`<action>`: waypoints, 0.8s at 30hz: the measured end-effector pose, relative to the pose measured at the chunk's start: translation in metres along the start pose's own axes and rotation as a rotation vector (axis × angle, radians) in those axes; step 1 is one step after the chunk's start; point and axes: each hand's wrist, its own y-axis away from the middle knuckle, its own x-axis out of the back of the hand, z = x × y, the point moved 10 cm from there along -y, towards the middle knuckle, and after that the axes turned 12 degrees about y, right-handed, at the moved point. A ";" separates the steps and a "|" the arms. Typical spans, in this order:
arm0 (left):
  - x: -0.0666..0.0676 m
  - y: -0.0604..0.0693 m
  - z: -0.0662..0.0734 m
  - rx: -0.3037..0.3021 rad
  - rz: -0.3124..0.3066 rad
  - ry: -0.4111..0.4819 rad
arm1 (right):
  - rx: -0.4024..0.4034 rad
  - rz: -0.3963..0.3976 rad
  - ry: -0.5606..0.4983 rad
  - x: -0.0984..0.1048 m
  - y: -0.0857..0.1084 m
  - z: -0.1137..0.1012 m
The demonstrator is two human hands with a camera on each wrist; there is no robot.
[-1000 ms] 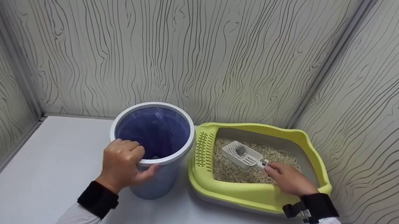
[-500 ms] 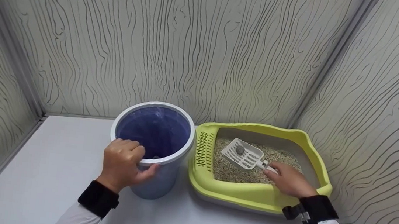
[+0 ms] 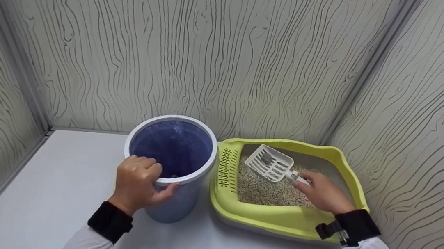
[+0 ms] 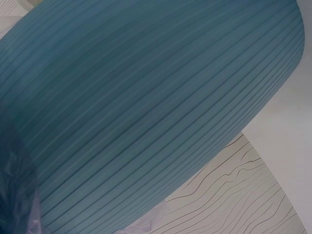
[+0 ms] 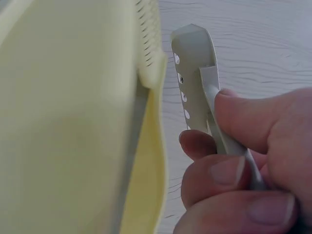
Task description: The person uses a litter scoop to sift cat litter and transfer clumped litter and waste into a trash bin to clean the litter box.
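Note:
My right hand point(image 3: 324, 193) grips the handle of a white slotted litter scoop point(image 3: 278, 174), held above the litter box. A grey clump point(image 3: 267, 159) lies in the scoop. In the right wrist view, thumb and fingers wrap the handle of the scoop point(image 5: 195, 73), seen side-on. Beneath it, the yellow-green litter box point(image 3: 262, 213) holds beige granular litter point(image 3: 268, 193). My left hand point(image 3: 137, 181) grips the near-left rim of a blue trash bin point(image 3: 174, 206), fingers over the edge and thumb outside. Only the ribbed wall of the bin point(image 4: 156, 97) fills most of the left wrist view.
A dark blue bag point(image 3: 174, 144) lines the bin, with a small pale spot low inside. Bin and litter box stand side by side on a white table point(image 3: 49, 197). Wood-grain patterned panels point(image 3: 197, 47) enclose the back and both sides.
The scoop has risen and moved slightly away from me, its slotted bed now turned more toward the head camera. The clump stays in it. My left hand keeps its hold on the bin.

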 end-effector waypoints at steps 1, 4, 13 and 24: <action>0.000 0.000 0.000 0.000 -0.002 0.001 | 0.007 0.008 -0.003 0.005 -0.001 -0.005; -0.001 -0.001 0.000 0.002 -0.008 0.003 | 0.012 0.026 -0.012 0.020 -0.004 -0.021; 0.001 -0.002 0.001 0.002 -0.002 0.005 | 0.053 -0.017 -0.108 0.063 -0.021 -0.084; 0.001 0.000 0.001 0.000 0.001 0.002 | 0.071 -0.032 -0.075 0.065 -0.044 -0.168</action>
